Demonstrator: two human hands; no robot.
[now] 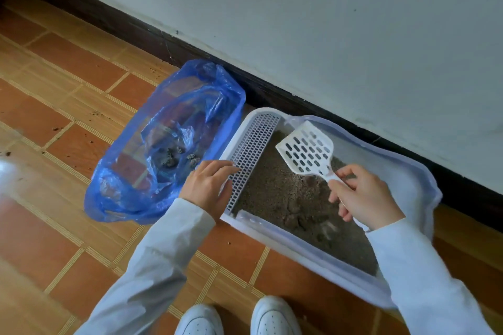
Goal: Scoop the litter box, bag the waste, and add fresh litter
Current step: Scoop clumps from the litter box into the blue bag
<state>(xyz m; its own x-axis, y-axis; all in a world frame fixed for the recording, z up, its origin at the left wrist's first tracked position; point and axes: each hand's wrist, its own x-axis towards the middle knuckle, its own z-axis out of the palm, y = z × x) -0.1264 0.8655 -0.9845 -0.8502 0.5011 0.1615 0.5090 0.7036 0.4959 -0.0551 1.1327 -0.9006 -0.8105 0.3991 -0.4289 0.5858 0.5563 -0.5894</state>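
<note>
Two hands: right (364, 198) grips scoop (306, 151), left (208, 185) touches grille (253, 155)

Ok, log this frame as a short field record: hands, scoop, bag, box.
left hand: open, fingers resting on the litter box's grated step
right hand: grips the scoop handle
litter scoop: white, slotted, raised over the litter, empty
waste bag: blue, open, a few clumps inside
litter box: white, grey litter with clumps

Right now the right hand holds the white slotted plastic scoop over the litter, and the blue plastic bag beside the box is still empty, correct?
Not quite: the head view shows the blue plastic bag already holds several dark clumps. The rest stands: the right hand holds the white slotted plastic scoop over the litter.
</note>
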